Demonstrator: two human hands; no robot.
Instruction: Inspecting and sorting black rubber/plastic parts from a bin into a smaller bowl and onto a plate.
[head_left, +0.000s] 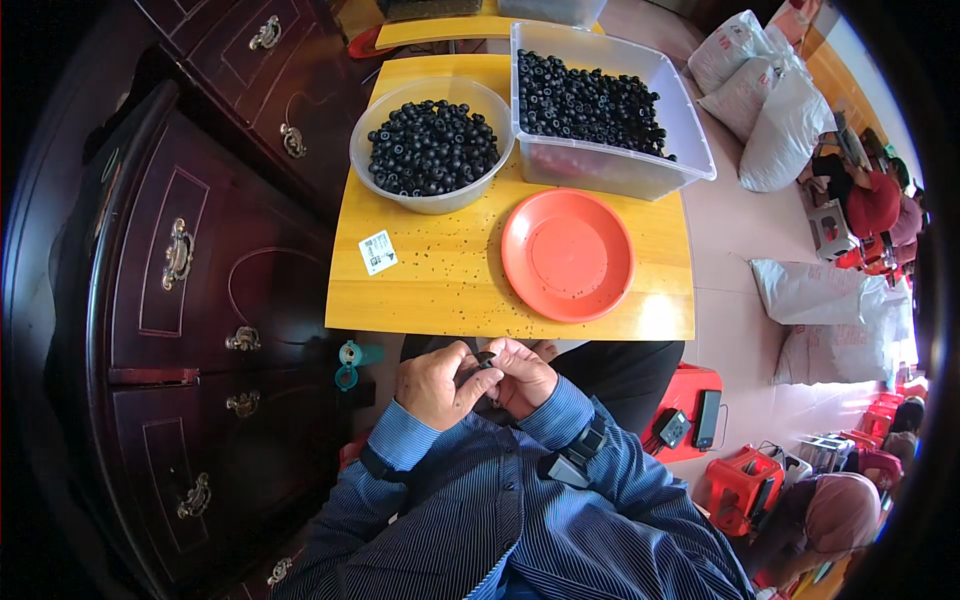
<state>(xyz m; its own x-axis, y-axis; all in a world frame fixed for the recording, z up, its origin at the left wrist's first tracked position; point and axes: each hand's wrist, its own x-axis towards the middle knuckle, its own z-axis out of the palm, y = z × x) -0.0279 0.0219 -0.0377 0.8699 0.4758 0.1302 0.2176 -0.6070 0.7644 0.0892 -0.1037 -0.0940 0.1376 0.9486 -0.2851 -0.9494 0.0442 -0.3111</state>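
Both my hands meet in front of my striped blue shirt (pixel 490 500), just past the near edge of a yellow table (pixel 660 275), with a small black piece (pixel 485 358) between them. The piece is dark, with a curved upper edge; my fingers cover most of it, so I cannot tell its full shape. My left hand (pixel 432 385) has its fingers curled in and pinches the piece with thumb and fingertips. My right hand (pixel 526 378) closes on it from the other side, fingertips nearly touching those of the left. On the table beyond, a round translucent tub (pixel 445 203) stands at the far left, heaped with rounded black pieces (pixel 432 148), several showing a hole through the middle. Just right of it is a larger clear rectangular bin (pixel 600 168) with a wide rim; a layer of similar pieces (pixel 590 105) is spread across it, and some show as rings. Nearer me, in front of the bin, lies a round orange-red plate (pixel 567 255) with a raised rim and bare centre. A small white printed label (pixel 378 252) lies left of the plate, and tiny dark specks are scattered over the tabletop between them.
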